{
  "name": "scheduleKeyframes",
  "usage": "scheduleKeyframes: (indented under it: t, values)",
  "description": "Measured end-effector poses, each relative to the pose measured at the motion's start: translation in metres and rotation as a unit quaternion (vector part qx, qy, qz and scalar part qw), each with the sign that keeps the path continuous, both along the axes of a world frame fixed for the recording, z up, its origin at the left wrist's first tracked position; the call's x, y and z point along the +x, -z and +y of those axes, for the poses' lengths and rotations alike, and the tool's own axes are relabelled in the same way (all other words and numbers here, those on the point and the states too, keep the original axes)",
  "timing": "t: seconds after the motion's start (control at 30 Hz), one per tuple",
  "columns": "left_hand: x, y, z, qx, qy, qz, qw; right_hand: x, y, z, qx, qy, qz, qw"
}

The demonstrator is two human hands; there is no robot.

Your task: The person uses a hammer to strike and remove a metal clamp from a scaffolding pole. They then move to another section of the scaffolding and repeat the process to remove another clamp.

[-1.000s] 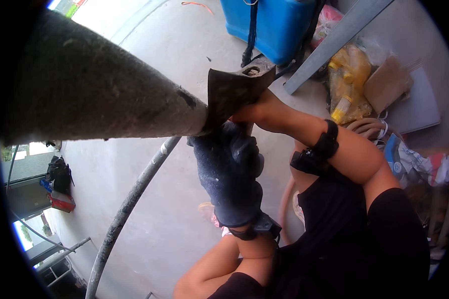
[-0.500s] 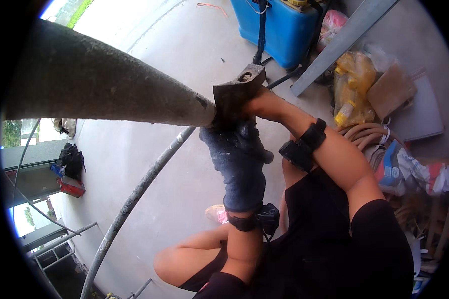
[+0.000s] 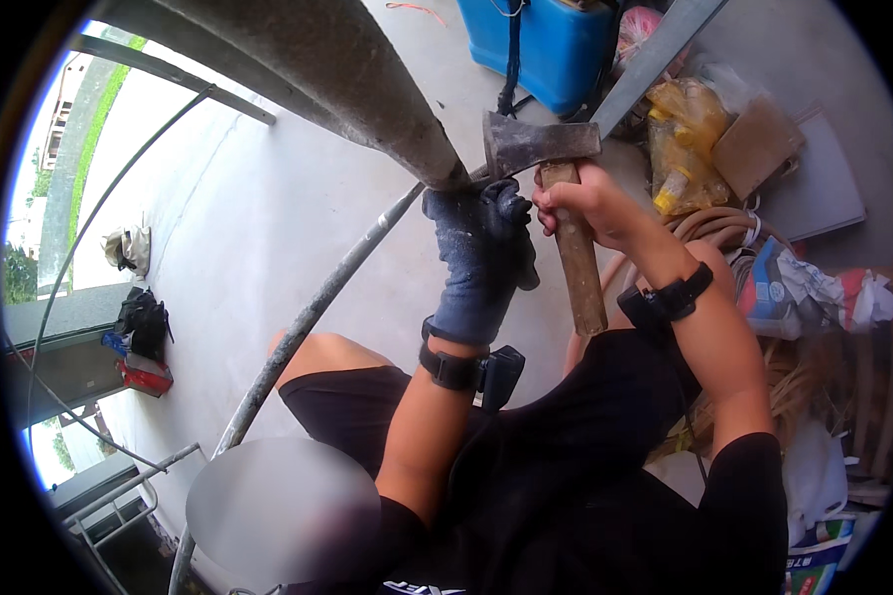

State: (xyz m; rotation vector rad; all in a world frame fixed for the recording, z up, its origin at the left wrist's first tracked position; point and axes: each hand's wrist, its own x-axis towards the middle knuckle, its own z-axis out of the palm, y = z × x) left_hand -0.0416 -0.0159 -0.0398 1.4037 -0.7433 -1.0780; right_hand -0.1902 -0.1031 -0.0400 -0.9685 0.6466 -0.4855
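A bare right hand [image 3: 597, 203] grips the wooden handle [image 3: 579, 283] of a hatchet [image 3: 571, 238] just below its metal head [image 3: 531, 144], close to a thick grey pole's [image 3: 367, 84] end, where the gloved left hand [image 3: 474, 243] curls its fingers [image 3: 507, 203], though on what cannot be told.

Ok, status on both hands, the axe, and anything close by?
Right hand gripping axe, just below its head. Gloved left hand by end of thick pole, hold unclear. Slanted pipe close by.
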Motion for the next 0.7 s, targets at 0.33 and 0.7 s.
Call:
scheduleKeyframes:
  t: [0.33, 0.7]
  values:
    - [0.022, 0.047, 0.001, -0.071, 0.078, 0.049, 0.993, 0.007, -0.079, 0.119, 0.126, 0.262, -0.013, 0.957]
    - [0.026, 0.030, 0.006, 0.007, 0.001, 0.413, 0.911, 0.009, -0.127, 0.171, 0.165, 0.264, 0.132, 0.941]
